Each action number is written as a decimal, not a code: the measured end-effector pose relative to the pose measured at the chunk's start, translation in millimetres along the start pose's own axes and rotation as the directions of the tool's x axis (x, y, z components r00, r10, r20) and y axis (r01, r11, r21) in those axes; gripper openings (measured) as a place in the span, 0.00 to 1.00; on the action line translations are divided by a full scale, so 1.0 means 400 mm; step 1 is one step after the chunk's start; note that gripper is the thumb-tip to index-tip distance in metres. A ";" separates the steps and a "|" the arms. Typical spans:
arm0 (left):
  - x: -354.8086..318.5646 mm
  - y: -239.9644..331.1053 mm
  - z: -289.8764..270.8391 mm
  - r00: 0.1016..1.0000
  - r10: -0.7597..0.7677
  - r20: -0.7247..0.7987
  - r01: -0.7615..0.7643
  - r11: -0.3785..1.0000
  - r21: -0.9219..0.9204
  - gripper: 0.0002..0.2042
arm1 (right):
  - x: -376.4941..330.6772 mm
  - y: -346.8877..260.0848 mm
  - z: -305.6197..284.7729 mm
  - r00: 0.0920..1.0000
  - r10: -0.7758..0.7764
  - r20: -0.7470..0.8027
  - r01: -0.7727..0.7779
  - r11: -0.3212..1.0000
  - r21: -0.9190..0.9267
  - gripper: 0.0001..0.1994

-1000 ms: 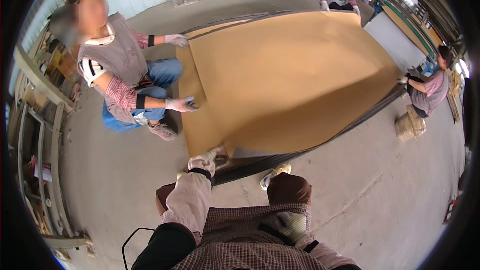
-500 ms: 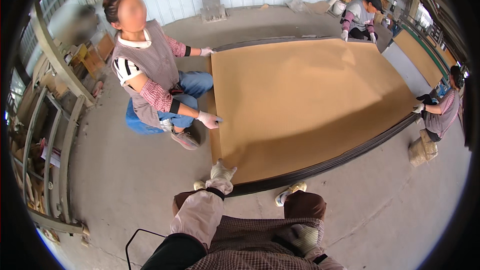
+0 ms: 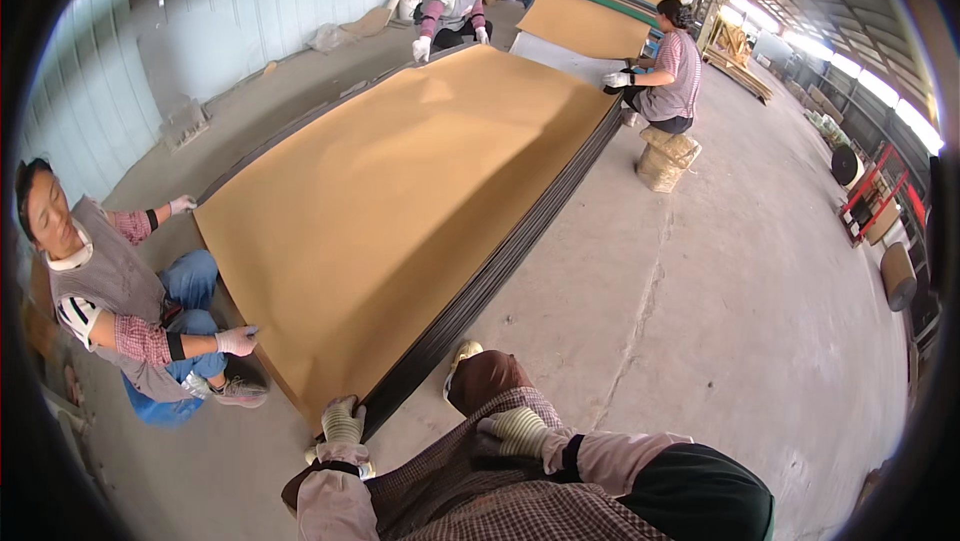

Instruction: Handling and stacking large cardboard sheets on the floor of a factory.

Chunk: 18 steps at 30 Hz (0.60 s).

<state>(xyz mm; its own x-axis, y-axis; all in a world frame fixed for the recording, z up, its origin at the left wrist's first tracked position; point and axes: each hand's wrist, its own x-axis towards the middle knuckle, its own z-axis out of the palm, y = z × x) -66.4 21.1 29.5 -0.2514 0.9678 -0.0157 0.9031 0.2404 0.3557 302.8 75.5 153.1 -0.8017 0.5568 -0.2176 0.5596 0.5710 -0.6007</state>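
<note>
A large brown paper-like sheet (image 3: 400,181) lies flat on top of a stack of dark sheets (image 3: 470,291). At its near corner, my left hand (image 3: 343,421), in a pale knit glove, is closed on the sheet's edge. My right hand (image 3: 515,431), in a striped knit glove, rests over my lap with curled fingers. Something dark shows under those fingers, too unclear to name. On the left, a crouching co-worker has gloved hands (image 3: 238,340) on the sheet's short edge. Two more co-workers' hands (image 3: 421,49) are at the far end.
A wrapped block seat (image 3: 667,159) supports the co-worker at far right. Beyond the stack stands a machine bed with another brown sheet (image 3: 585,23). A red hand truck (image 3: 872,193) and rolls (image 3: 898,276) stand along the right side. Corrugated wall panels (image 3: 240,1) run along the left.
My view has swung to the right, so the stack now runs diagonally away. My left hand stays at the near corner and my right hand stays at my lap.
</note>
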 end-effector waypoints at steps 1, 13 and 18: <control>0.002 0.003 -0.002 0.999 -0.034 -0.008 0.034 0.999 0.015 0.12 | 0.002 0.001 0.002 1.000 0.011 0.013 -0.012 0.999 0.030 0.14; -0.019 -0.005 -0.022 0.941 -0.333 0.063 0.320 0.934 0.157 0.12 | 0.005 -0.007 0.034 0.983 -0.084 -0.162 0.071 0.994 -0.083 0.15; -0.021 0.003 -0.005 0.925 -0.357 0.127 0.322 0.917 0.234 0.11 | 0.006 -0.015 0.026 0.987 -0.036 -0.154 0.023 0.996 -0.085 0.15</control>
<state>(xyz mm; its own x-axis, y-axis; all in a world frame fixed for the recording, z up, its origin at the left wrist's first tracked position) -63.8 13.3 32.1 -0.5111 0.8191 -0.2606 0.8288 0.5499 0.1030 295.4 66.9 148.2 -0.7794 0.6220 -0.0747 0.5567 0.6331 -0.5378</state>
